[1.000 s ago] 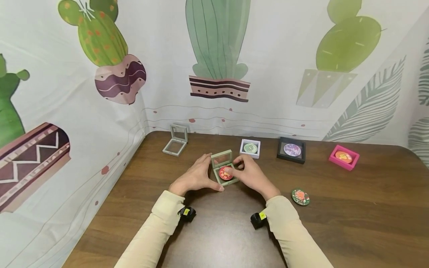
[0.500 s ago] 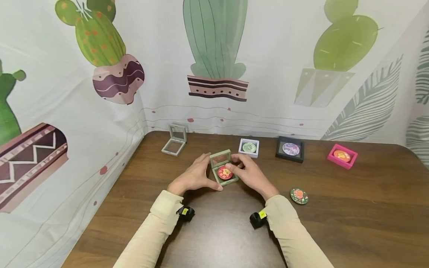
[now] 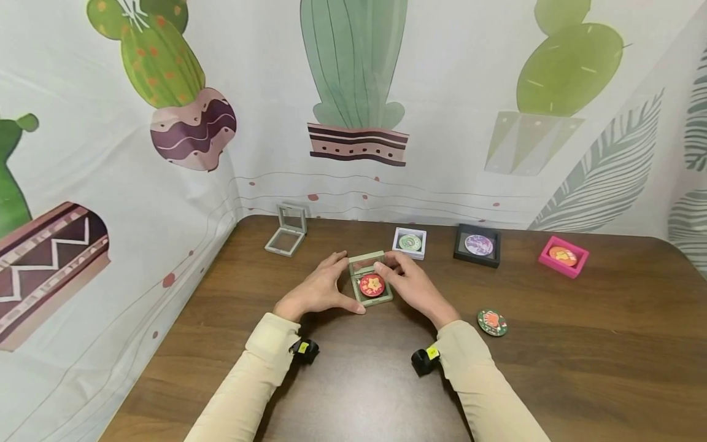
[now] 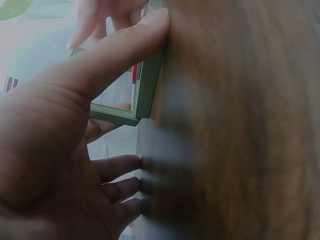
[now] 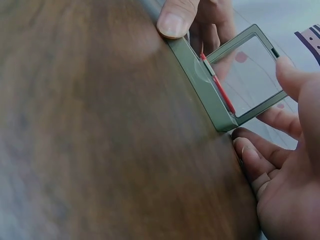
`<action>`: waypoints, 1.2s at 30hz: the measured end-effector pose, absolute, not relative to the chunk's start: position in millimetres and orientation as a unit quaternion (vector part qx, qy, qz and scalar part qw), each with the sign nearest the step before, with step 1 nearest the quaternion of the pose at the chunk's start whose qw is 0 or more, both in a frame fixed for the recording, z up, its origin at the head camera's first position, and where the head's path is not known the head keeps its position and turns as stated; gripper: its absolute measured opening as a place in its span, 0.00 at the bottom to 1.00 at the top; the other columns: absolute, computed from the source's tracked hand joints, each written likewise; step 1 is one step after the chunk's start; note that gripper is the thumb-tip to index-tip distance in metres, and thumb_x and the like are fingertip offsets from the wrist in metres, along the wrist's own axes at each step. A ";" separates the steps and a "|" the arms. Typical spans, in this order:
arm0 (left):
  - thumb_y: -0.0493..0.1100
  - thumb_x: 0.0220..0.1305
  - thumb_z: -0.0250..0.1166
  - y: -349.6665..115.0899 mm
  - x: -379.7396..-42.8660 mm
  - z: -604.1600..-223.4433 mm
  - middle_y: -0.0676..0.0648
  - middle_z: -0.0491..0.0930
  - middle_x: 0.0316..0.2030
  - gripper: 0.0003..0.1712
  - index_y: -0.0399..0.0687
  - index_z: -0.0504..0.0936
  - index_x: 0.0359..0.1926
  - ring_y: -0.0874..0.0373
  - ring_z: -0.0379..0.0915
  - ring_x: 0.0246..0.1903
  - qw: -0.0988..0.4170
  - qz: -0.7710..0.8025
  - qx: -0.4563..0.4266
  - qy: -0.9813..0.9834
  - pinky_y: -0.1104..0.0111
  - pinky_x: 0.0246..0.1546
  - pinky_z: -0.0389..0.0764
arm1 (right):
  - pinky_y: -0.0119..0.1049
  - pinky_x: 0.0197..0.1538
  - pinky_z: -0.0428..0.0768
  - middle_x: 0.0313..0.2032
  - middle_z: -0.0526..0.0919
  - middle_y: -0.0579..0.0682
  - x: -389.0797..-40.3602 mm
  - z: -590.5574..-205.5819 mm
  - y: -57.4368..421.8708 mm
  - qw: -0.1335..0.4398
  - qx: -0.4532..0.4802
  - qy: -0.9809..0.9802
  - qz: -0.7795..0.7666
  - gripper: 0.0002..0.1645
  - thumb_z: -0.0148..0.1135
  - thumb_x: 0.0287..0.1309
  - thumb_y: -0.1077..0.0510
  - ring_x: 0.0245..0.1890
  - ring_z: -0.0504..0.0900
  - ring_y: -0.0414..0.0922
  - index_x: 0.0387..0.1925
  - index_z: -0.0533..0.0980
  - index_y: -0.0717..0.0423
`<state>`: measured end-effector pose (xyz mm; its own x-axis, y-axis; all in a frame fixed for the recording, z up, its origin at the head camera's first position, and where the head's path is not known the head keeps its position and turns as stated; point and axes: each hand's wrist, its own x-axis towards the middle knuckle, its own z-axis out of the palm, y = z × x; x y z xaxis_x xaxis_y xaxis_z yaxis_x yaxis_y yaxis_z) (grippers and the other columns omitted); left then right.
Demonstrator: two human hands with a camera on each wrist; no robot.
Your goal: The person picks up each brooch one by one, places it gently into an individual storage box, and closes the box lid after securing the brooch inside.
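Note:
A small green hinged display case (image 3: pixel 380 301) with clear panes stands partly open on the table, its lid raised at a slant. Inside lies a red round chip (image 3: pixel 372 285) with a yellow star; the right wrist view shows it edge-on as a thin red strip (image 5: pixel 224 95). My left hand (image 3: pixel 317 291) grips the base from the left, thumb at the front edge, other fingers around the far side. My right hand (image 3: pixel 414 285) pinches the lid (image 5: pixel 250 75) between thumb and index finger; its remaining fingers rest low beside the hinge.
An open grey case (image 3: pixel 284 242) stands back left. Behind and right are a white case (image 3: pixel 410 254), a black case (image 3: pixel 477 260) and a pink case (image 3: pixel 564 267), each with a disc. A loose green chip (image 3: pixel 492 322) lies near the right wrist.
The right thumb has left the red chip and moved up to the lid. From nearly upright, the lid now leans forward over the chip. The left hand keeps its place.

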<state>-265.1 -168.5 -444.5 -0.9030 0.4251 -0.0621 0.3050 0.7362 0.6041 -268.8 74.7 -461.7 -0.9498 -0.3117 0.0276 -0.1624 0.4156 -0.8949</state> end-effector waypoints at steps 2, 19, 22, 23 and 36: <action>0.59 0.46 0.87 -168.6 -265.0 -444.2 0.35 0.52 0.82 0.58 0.47 0.72 0.75 0.37 0.40 0.82 0.099 0.305 0.197 0.927 0.41 0.77 0.55 | 0.56 0.67 0.73 0.66 0.78 0.54 -269.0 -461.7 74.6 0.075 -0.133 0.841 -0.520 0.35 0.55 0.78 0.35 0.62 0.76 0.53 0.72 0.71 0.53; 0.57 0.43 0.88 -170.8 -266.6 -444.7 0.33 0.56 0.80 0.55 0.44 0.76 0.72 0.34 0.44 0.80 0.087 0.301 0.210 0.926 0.40 0.76 0.55 | 0.56 0.69 0.70 0.59 0.82 0.51 -269.2 -459.9 76.8 0.075 -0.123 0.830 -0.539 0.31 0.52 0.77 0.30 0.62 0.77 0.52 0.61 0.78 0.47; 0.57 0.44 0.88 -171.0 -266.7 -444.5 0.33 0.56 0.80 0.57 0.41 0.75 0.73 0.34 0.44 0.80 0.088 0.297 0.209 0.927 0.41 0.77 0.55 | 0.56 0.67 0.71 0.58 0.82 0.50 -269.0 -460.0 78.4 0.079 -0.125 0.831 -0.537 0.29 0.54 0.76 0.30 0.60 0.77 0.52 0.59 0.79 0.46; 0.57 0.44 0.88 -171.1 -266.7 -444.5 0.33 0.56 0.80 0.58 0.40 0.75 0.73 0.34 0.45 0.80 0.087 0.296 0.210 0.928 0.42 0.77 0.55 | 0.55 0.65 0.72 0.58 0.82 0.50 -268.9 -459.7 78.9 0.080 -0.125 0.830 -0.537 0.29 0.55 0.75 0.30 0.59 0.77 0.51 0.58 0.79 0.46; 0.56 0.45 0.89 -171.8 -269.1 -445.3 0.31 0.56 0.80 0.52 0.50 0.79 0.71 0.32 0.44 0.80 0.084 0.305 0.220 0.923 0.37 0.76 0.54 | 0.48 0.55 0.76 0.56 0.83 0.48 -273.0 -454.1 89.3 0.120 -0.164 0.822 -0.532 0.26 0.59 0.75 0.34 0.55 0.78 0.49 0.60 0.80 0.45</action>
